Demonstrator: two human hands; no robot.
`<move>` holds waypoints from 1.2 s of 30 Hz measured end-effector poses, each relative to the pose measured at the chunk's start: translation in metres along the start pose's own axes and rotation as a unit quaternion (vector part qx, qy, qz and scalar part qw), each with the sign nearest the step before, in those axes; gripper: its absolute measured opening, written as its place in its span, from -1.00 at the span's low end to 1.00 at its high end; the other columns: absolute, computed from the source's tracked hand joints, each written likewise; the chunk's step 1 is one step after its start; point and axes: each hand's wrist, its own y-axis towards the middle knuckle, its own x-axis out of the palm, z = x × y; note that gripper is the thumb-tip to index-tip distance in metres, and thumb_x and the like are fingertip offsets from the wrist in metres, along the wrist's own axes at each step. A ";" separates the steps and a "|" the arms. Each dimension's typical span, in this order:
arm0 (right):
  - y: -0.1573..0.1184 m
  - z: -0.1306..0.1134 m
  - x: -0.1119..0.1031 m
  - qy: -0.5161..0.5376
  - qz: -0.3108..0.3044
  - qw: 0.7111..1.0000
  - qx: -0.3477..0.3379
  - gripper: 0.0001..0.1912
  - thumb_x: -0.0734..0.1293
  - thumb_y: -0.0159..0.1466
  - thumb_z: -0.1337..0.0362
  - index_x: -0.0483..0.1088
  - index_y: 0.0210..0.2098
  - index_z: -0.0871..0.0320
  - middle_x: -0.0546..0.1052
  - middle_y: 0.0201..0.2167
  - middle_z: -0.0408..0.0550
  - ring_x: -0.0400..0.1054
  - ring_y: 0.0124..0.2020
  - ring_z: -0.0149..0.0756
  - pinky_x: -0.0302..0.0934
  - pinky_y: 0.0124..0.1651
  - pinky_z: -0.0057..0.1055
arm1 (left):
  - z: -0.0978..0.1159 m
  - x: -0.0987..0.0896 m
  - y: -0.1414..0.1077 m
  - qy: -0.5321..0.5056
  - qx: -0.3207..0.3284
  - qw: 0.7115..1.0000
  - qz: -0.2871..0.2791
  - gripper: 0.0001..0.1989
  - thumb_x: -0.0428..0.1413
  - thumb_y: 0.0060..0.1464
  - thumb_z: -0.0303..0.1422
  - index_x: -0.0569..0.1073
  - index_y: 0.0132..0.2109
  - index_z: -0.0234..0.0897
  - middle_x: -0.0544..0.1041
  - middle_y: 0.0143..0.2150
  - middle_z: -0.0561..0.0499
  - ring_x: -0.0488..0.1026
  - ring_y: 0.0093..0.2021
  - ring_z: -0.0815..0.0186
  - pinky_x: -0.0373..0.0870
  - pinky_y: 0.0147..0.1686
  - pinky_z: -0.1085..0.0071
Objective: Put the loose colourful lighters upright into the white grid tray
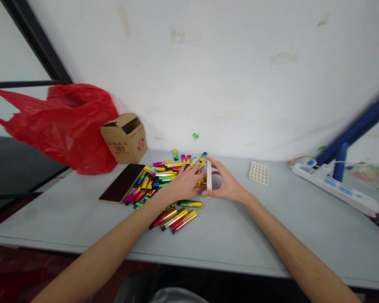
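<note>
Shiny two-coloured lighters (178,216) lie in a loose pile left of centre on the grey table. My left hand (185,185) reaches over the pile, fingers stretched out and apart, touching the lighters near the tray. Gold lighters show beside its fingertips; whether any is gripped is hard to see. My right hand (225,183) grips a thin white tray (209,176) that stands on its edge, thumb at the near end and fingers at the far end. The tray's left face is turned away from view.
A second white tray with round hollows (259,173) lies to the right. Further right is a white power strip (334,185) by a blue post. At left are a dark flat phone-like slab (123,183), an opened cardboard box (124,141) and a red plastic bag (72,126).
</note>
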 end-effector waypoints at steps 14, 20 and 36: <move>-0.009 -0.001 -0.030 -0.038 -0.037 0.998 0.026 0.07 0.59 0.07 -0.01 0.03 0.44 -0.11 0.22 0.35 0.09 0.20 0.33 0.08 0.37 0.22 0.02 | -0.001 0.005 -0.003 0.048 0.023 0.998 0.022 -0.74 0.00 0.38 -0.21 0.50 -0.01 -0.22 0.52 0.11 -0.19 0.45 0.08 0.06 0.26 0.15 0.09; -0.012 0.013 -0.059 -0.131 0.089 0.985 0.064 -0.19 0.54 0.10 -0.11 0.25 0.25 -0.08 0.15 0.28 0.09 0.07 0.38 0.05 0.35 0.22 0.01 | 0.002 0.000 -0.006 0.032 0.001 0.999 0.030 -0.71 -0.02 0.38 -0.17 0.51 0.01 -0.20 0.51 0.13 -0.16 0.42 0.13 0.06 0.23 0.21 0.06; -0.043 0.061 -0.080 -0.391 0.041 0.869 0.301 -0.11 0.31 0.23 -0.34 0.26 0.31 0.13 0.14 0.40 0.41 -0.02 0.44 0.40 -0.12 0.35 0.39 | 0.002 -0.005 -0.010 0.016 -0.001 1.000 0.005 -0.53 0.06 0.28 0.01 0.51 0.13 -0.18 0.49 0.19 -0.19 0.37 0.23 0.00 0.11 0.31 -0.02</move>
